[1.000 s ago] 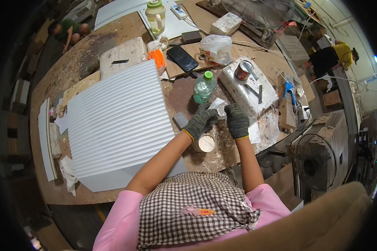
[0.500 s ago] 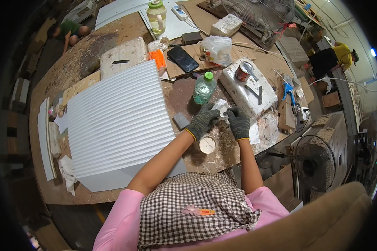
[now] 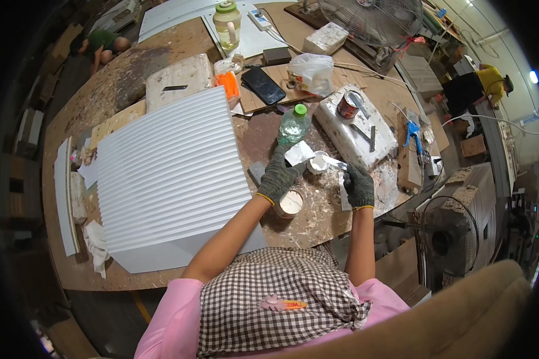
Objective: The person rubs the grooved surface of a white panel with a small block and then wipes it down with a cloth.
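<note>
White cup | near table edge | right hand fingers gripping scraper | left hand fingers gripping card

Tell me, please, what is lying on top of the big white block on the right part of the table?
On the white block stand an open tin can and a dark flat tool, maybe a scraper. What is inside the can cannot be told, and the block hides the table under it.

Small flat white plate — pale, square-ish, tilted, pinched in the gloved left hand, white scraper with a putty-smeared blade — gripped by the gloved right hand, tip beside a lump of white putty, above the desk
</note>
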`<state>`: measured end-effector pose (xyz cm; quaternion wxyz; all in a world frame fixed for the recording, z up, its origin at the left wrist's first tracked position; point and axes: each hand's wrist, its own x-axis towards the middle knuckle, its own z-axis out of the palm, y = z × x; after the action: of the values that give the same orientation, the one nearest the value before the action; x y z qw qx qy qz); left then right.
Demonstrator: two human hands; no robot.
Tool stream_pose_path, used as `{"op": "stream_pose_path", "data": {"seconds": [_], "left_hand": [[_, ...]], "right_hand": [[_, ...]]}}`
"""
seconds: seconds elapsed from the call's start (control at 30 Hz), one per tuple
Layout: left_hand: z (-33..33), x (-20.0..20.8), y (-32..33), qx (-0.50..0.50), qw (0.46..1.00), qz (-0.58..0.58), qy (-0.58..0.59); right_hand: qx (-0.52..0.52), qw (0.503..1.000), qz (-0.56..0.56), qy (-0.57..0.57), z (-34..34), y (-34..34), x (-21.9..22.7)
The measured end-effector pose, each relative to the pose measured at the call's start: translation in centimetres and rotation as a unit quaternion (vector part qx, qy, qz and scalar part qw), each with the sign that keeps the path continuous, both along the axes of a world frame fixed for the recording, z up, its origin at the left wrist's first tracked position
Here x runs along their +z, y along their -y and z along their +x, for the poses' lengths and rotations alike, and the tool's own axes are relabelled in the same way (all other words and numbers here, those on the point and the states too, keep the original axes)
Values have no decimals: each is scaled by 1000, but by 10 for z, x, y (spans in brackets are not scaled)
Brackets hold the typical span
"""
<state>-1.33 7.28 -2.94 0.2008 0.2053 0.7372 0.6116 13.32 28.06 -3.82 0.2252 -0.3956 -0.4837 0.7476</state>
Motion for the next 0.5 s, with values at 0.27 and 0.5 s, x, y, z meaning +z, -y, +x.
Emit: {"op": "stream_pose_path", "data": {"seconds": [0.27,0.5], "left_hand": [[-5,11,19,-54,996,62,-29],[-17,11,40,-22,999,34,4]], "right_hand": [[50,927,359,-91,-15,77,60],[112,729,675,-23,18,72,75]]}}
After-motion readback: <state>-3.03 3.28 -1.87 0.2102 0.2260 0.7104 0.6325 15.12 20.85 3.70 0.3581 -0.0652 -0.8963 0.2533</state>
